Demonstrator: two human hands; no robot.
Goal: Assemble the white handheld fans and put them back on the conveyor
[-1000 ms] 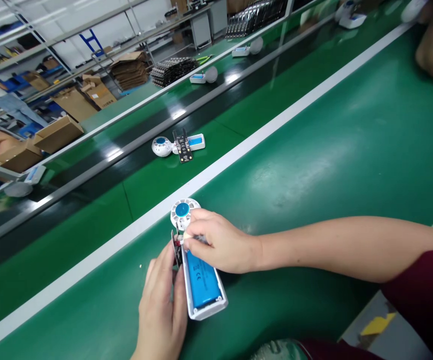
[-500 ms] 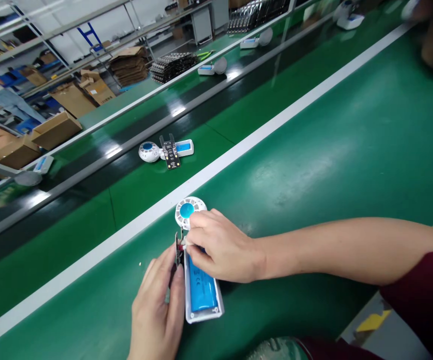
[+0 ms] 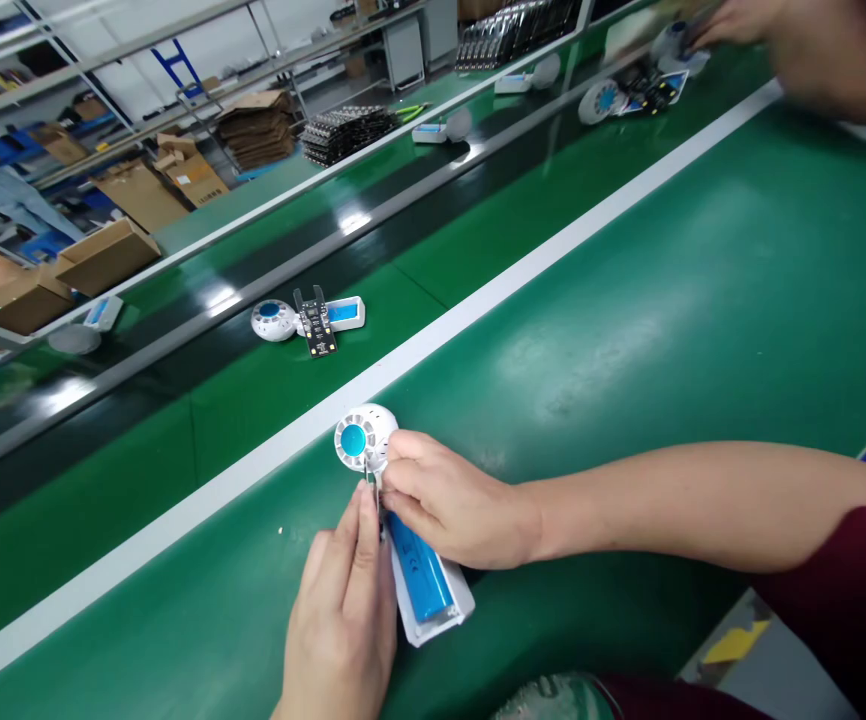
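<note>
A white handheld fan body [image 3: 386, 430] lies on the green work surface in front of me, with a round vented head and a turquoise centre. In its open handle tray [image 3: 437, 632] sits a blue battery [image 3: 422, 570]. My left hand [image 3: 343, 590] is closed on a thin dark circuit board [image 3: 371, 490], held edge-on beside the fan's neck; fingers cover much of it. My right hand [image 3: 452, 500] is closed in a pinch against the board, over the neck and upper battery. A small white wire plug showed at those fingertips half a second ago; they hide it now.
Another fan body [image 3: 274, 320] with a circuit board [image 3: 318, 325] across it lies beyond the white line [image 3: 463, 340]. At upper right, a co-worker's hand [image 3: 740, 20] reaches over more fan parts [image 3: 602, 100]. Cardboard boxes [image 3: 107, 252] and stacked boards [image 3: 347, 133] stand behind.
My left hand and the board have moved right, the board turning more edge-on. The handle's lower end has swung right. The fan beyond the line has shifted left; a co-worker's hand and more parts have appeared.
</note>
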